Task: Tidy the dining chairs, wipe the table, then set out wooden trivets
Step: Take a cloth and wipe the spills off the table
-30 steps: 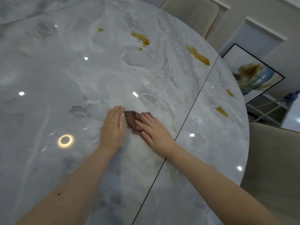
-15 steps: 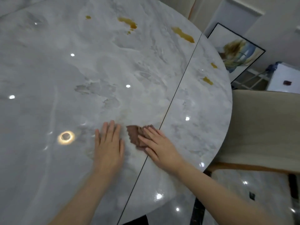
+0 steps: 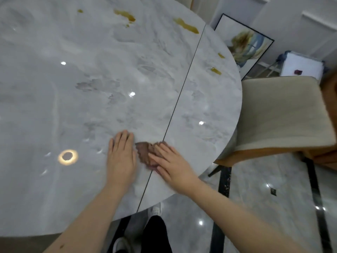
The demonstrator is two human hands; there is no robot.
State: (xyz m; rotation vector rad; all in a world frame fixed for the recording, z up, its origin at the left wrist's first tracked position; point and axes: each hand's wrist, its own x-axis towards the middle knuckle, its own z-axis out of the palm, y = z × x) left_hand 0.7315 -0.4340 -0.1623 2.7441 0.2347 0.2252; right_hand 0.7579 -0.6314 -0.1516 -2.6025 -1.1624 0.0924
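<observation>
Table: a round grey marble-look table [image 3: 76,84] fills the left and centre of the frame; a dark seam [image 3: 184,84] is seen running from the upper right down to the near edge.
Cloth: a small brown cloth [image 3: 144,152] is laid on the tabletop at lower centre, just left of the seam; its edges are blurred, so its exact outline cannot be told.
Right hand: the right hand [image 3: 171,165] is pressed flat on the cloth, fingers straight and spread.
Left hand: the left hand [image 3: 122,156] is laid flat on the bare tabletop just beside the cloth, fingers straight and together, nothing held.
Stains: yellow-brown stains [image 3: 186,25] are scattered across the upper part of the tabletop.
Chair: a beige upholstered dining chair [image 3: 280,114] is set against the table's right edge.
Painting: a framed painting [image 3: 244,44] is leaned against the wall at upper right.
</observation>
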